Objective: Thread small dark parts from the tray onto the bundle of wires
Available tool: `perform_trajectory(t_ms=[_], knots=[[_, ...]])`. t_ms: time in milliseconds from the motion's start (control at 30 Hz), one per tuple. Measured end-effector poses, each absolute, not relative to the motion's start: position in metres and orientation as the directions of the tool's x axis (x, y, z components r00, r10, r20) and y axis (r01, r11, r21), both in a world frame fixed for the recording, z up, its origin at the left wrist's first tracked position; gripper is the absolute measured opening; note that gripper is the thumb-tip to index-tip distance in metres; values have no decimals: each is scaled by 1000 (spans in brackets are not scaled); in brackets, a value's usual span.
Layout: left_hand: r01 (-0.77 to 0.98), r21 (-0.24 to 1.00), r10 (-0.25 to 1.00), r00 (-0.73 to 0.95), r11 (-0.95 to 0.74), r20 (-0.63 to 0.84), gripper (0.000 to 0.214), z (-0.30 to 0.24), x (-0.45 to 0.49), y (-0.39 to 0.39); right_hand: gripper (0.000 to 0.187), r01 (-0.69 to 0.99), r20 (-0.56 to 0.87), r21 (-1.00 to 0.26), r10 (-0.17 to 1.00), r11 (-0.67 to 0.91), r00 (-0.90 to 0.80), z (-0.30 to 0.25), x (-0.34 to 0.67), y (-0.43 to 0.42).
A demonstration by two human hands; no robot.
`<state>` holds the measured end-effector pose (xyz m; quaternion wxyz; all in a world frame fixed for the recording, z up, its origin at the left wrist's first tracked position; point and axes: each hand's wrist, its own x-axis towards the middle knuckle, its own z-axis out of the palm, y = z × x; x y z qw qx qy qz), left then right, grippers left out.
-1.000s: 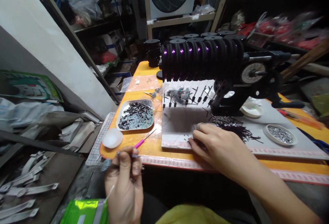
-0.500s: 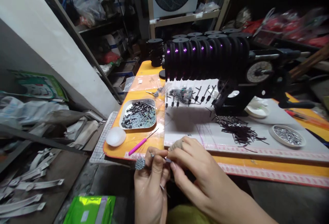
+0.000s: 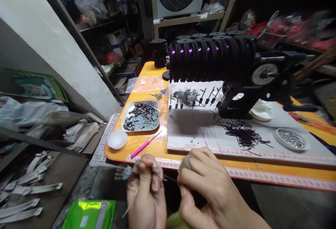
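My left hand [image 3: 147, 190] is closed, thumb pressed to its fingers, over the front edge of the table. A bundle of small grey-blue pieces [image 3: 124, 173] sticks out on its left side, and a thin pale rod [image 3: 126, 210] shows below. To the right, my right hand [image 3: 210, 183] is closed in a pinch, with a beige wrap [image 3: 186, 163] around a finger. A thin dark wire [image 3: 172, 179] runs between the two hands; its end at the right fingertips is hidden.
A pink-handled hook tool [image 3: 141, 150] lies beyond my left hand, near a white tray [image 3: 159, 122] of dark and grey parts. A black rack of wire spools [image 3: 210, 61] stands on a white board [image 3: 181, 139]. A round dish [image 3: 306, 147] holds small metal pieces.
My hands have moved apart, the left going left and the right going right and slightly down. The bundle has turned outward, and several tiny pieces now show on the board's front.
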<state>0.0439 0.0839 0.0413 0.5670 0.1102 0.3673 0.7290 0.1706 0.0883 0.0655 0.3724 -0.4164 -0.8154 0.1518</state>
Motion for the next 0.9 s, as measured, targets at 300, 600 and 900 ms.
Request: perform_trajectory(t_ms=[300, 600, 900], knots=[[-745, 533, 816, -555, -401, -161, 43, 53, -6, 110, 21, 594, 512, -455, 741, 663, -435, 67, 208, 85], [-601, 743, 837, -538, -294, -103, 21, 48, -3, 102, 19, 841, 482, 4, 736, 541, -475, 42, 247, 131], [-614, 786, 879, -410, -68, -245, 30, 38, 34, 92, 29, 814, 521, -176, 754, 554, -401, 41, 226, 122]])
